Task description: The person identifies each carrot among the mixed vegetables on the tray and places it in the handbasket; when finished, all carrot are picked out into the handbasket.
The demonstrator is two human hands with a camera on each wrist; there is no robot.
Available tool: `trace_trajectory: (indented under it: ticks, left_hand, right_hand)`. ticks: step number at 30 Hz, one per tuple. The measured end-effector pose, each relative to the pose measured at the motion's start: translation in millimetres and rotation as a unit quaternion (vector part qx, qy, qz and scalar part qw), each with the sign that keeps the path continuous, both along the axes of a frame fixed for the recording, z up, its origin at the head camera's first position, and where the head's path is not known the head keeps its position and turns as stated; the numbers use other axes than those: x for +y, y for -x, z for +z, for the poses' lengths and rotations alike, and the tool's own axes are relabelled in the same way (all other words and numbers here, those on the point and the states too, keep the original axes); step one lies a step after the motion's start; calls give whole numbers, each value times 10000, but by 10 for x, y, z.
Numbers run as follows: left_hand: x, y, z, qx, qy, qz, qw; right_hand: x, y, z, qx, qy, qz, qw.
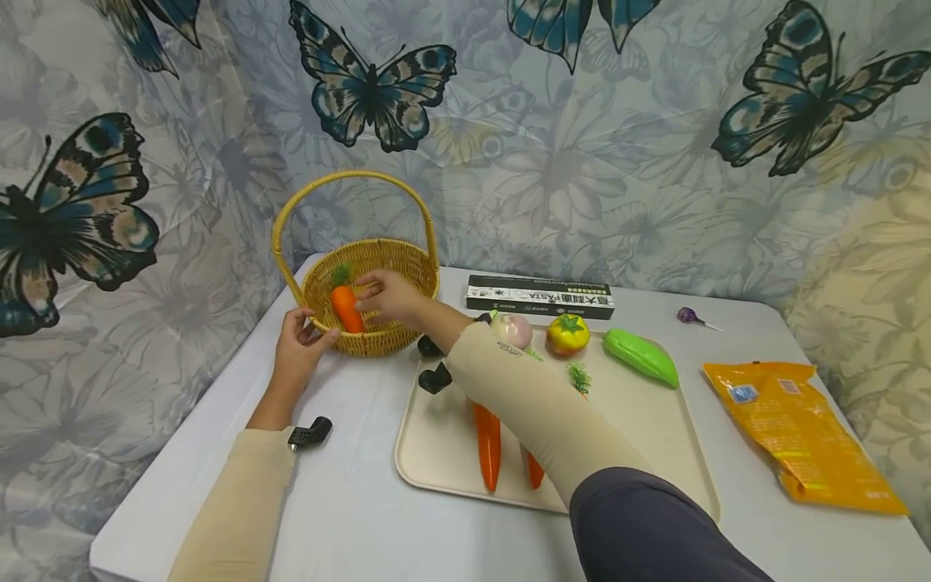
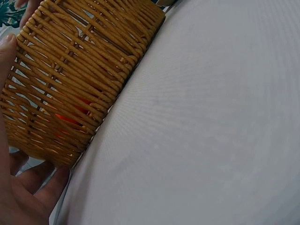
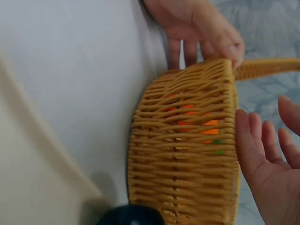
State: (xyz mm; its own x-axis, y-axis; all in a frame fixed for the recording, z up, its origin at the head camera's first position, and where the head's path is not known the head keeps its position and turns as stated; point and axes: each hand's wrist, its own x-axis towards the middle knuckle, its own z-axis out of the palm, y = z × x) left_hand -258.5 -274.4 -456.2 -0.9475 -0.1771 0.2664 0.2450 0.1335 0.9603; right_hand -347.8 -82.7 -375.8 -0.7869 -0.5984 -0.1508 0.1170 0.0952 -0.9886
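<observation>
A yellow wicker basket [image 1: 374,343] with a tall arched handle stands at the back left of the table. Inside it lies an orange carrot [image 1: 347,307] with a green top, leaning against the near-left wall. My left hand [image 1: 300,343] grips the basket's left rim, thumb on the edge and fingers against the woven side, as the left wrist view also shows. Over the basket's opening, my right hand [image 1: 393,297] is beside the carrot. Its fingers look loosely spread in the right wrist view, with nothing between fingers and thumb.
A beige tray [image 1: 436,465] holds carrots [image 1: 489,453], a pinkish-white round vegetable [image 1: 512,330], a yellow-red tomato [image 1: 567,334] and a green vegetable [image 1: 640,356]. Behind it lies a black pasta box [image 1: 540,296]. Farther right are a lollipop [image 1: 694,317] and an orange packet [image 1: 800,436].
</observation>
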Motion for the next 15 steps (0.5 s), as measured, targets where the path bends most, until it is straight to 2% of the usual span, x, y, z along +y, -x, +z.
trace_trajectory:
  ticks: [8, 15]
  left_hand:
    - [-8, 3, 50, 71, 28, 100, 9999]
    - [29, -14, 38, -63, 29, 41, 10000]
  right_hand:
    - [428, -191, 148, 559, 227, 25, 9982]
    - [916, -380, 152, 766, 165, 0, 9969]
